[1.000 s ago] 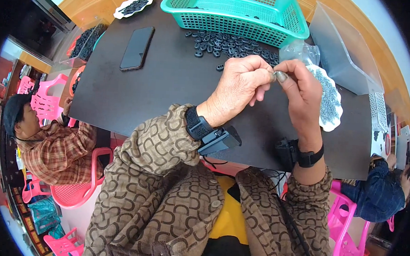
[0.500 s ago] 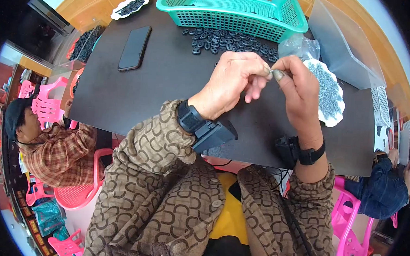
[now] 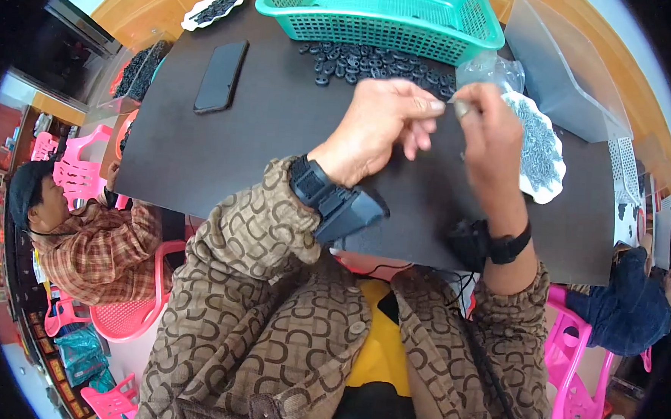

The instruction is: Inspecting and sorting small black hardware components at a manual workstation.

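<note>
My left hand [image 3: 389, 125] is held above the dark table [image 3: 278, 149], its thumb and forefinger pinched together and the other fingers curled. Whatever sits in that pinch is hidden or too small to name. A narrow gap away, my right hand [image 3: 493, 134] also has thumb and forefinger pressed together; a tiny pale bit shows at its fingertips, slightly smeared by motion. Behind my left hand lie many loose black oval parts [image 3: 351, 62] with holes. Beside my right hand is a white scalloped plate [image 3: 556, 164] heaped with small grey metal pieces [image 3: 535, 136].
A green mesh basket [image 3: 375, 31] stands at the back, near a crumpled clear bag [image 3: 494, 69] and a clear plastic bin [image 3: 577, 85]. A phone [image 3: 221, 76] and a white dish [image 3: 190, 24] of black pieces lie left. People sit left [image 3: 98, 254] and right [image 3: 623, 304].
My hands, touching at the fingertips before, are now slightly apart. The right one has shifted a little and is blurred; the left has tilted and keeps its pinch.
</note>
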Tool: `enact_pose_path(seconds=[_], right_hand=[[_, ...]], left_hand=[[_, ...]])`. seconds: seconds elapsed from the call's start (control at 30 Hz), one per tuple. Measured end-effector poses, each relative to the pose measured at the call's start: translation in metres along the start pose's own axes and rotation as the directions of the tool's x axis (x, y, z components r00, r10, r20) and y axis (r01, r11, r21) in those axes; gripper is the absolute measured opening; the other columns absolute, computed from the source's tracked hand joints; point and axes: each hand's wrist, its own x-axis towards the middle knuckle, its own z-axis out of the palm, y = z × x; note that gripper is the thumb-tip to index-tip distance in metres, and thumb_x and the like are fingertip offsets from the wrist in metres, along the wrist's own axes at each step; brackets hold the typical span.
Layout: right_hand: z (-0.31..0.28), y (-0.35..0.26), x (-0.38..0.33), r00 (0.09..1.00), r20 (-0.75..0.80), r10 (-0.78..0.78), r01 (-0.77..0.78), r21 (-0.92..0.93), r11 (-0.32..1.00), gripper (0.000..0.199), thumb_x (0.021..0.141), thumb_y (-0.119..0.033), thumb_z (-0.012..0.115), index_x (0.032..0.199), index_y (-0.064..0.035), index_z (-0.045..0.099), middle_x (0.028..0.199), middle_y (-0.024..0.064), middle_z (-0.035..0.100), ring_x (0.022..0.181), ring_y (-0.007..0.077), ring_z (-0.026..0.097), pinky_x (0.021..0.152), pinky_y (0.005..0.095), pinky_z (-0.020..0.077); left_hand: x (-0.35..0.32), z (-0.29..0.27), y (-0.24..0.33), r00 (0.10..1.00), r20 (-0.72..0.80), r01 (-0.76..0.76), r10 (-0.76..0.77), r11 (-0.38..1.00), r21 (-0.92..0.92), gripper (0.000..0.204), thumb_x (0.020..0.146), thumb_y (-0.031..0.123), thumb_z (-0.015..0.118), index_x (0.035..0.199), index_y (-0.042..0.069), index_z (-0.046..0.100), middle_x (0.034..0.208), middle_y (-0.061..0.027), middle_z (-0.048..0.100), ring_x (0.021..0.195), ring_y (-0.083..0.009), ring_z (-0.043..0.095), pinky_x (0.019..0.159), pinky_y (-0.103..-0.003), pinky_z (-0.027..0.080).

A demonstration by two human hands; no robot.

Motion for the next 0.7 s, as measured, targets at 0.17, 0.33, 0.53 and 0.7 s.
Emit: enact_pose_path(seconds=[0.17, 0.33, 0.53, 0.7], right_hand=[[-0.043, 0.056, 0.013, 0.995, -0.094, 0.043, -0.049, -0.063, 0.997, 0.011, 0.119, -0.007, 0.073, 0.125, 0.0017, 0.078, 0.100, 0.0022, 0.074, 0.091, 0.0128, 0.066, 0.085, 0.0328, 0.0562], [-0.079, 0.059, -0.005, 0.983, -0.023, 0.181, -0.179, 0.050, 0.982, 0.012, 0.120, -0.006, 0.072, 0.124, 0.0016, 0.080, 0.103, -0.0007, 0.075, 0.089, 0.0089, 0.064, 0.080, 0.0291, 0.0513], [-0.057, -0.023, -0.031, 0.925, 0.251, 0.287, -0.372, 0.429, 0.823, 0.015, 0.119, -0.009, 0.072, 0.129, -0.0034, 0.082, 0.099, -0.0009, 0.074, 0.087, 0.0074, 0.067, 0.074, 0.0258, 0.0484], [-0.005, -0.026, -0.023, 0.997, 0.080, -0.021, 0.004, 0.196, 0.981, 0.011, 0.119, -0.007, 0.073, 0.126, -0.0016, 0.079, 0.094, -0.0010, 0.072, 0.084, 0.0091, 0.065, 0.074, 0.0297, 0.0518]], left_hand=[[0.014, -0.022, -0.011, 0.987, -0.057, -0.117, 0.151, 0.914, 0.387, 0.017, 0.109, 0.015, 0.094, 0.105, 0.000, 0.088, 0.087, -0.0015, 0.081, 0.068, -0.0102, 0.074, 0.056, -0.027, 0.053], [0.018, -0.076, 0.025, 0.909, -0.101, -0.132, 0.405, 0.509, 0.851, 0.022, 0.090, 0.017, 0.102, 0.098, -0.003, 0.095, 0.079, -0.0143, 0.085, 0.072, -0.0243, 0.080, 0.071, -0.046, 0.064], [-0.002, -0.091, 0.042, 0.968, 0.031, -0.184, 0.249, 0.624, 0.759, 0.027, 0.098, 0.027, 0.102, 0.099, 0.001, 0.095, 0.085, -0.0080, 0.087, 0.078, -0.0197, 0.083, 0.071, -0.039, 0.063], [-0.020, -0.035, 0.017, 0.935, 0.344, -0.218, 0.088, 0.907, 0.360, 0.027, 0.123, 0.029, 0.085, 0.118, 0.003, 0.090, 0.099, -0.0038, 0.088, 0.078, -0.0104, 0.079, 0.061, -0.025, 0.055]])
